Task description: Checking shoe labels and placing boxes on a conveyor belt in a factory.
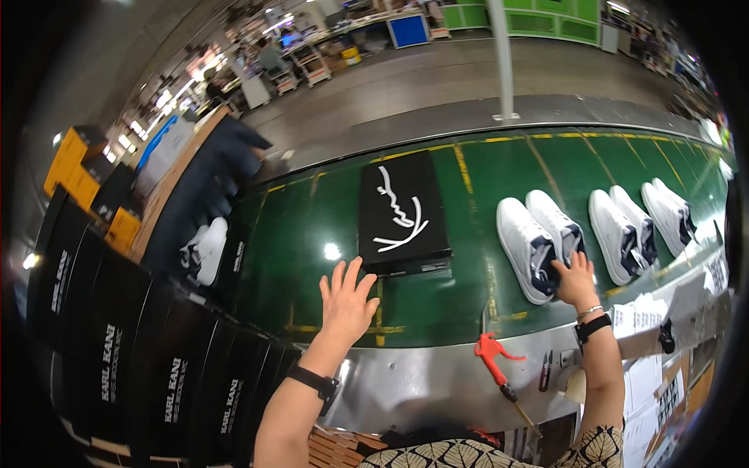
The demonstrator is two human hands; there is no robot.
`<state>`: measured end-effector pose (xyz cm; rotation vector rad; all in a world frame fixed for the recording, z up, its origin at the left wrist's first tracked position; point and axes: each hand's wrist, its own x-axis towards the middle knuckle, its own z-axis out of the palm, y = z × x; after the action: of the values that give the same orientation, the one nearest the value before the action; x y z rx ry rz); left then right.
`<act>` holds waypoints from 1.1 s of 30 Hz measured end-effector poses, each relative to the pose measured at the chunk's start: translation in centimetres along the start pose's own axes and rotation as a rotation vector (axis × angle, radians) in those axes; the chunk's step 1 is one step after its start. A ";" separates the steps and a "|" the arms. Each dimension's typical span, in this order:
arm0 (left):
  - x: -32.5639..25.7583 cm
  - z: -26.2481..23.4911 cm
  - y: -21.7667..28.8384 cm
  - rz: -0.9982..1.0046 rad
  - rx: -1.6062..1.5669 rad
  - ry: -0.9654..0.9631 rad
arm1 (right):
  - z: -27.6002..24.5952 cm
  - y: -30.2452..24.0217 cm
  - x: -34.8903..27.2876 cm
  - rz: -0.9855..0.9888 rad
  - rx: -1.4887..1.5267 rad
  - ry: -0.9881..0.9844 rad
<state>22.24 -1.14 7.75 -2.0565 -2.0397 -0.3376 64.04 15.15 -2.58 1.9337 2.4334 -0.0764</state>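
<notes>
Green belt [312, 234] runs across a factory floor; the left hand [346, 300], fingers spread and holding nothing, reaches for the near edge of the black shoebox [402, 210]. To its right, the right hand [576, 279] rests on the nearest pair of white sneakers [538, 238], grip unclear; boxing that pair looks in hand, so next it likely needs a firm hold

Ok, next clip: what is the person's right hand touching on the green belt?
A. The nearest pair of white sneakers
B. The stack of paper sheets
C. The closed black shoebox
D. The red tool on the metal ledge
A. The right hand rests on the heel end of the nearest pair of white sneakers, while the left hand is spread open just short of the black shoebox on the green belt.
</notes>
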 end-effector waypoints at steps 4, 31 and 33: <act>-2.1 -3.7 -2.2 -0.071 -0.110 0.135 | 1.1 1.0 0.9 -0.025 -0.098 -0.070; -29.1 -36.7 -11.4 -0.686 1.027 0.665 | -7.9 -29.6 10.7 -0.498 0.238 0.244; -30.0 -36.9 -11.5 -0.600 1.105 0.718 | -5.6 -31.5 9.6 -0.589 0.211 0.291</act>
<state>10.31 -41.26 33.21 -0.5472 -1.6783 0.0089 31.19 17.69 3.02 1.2859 3.2318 -0.0711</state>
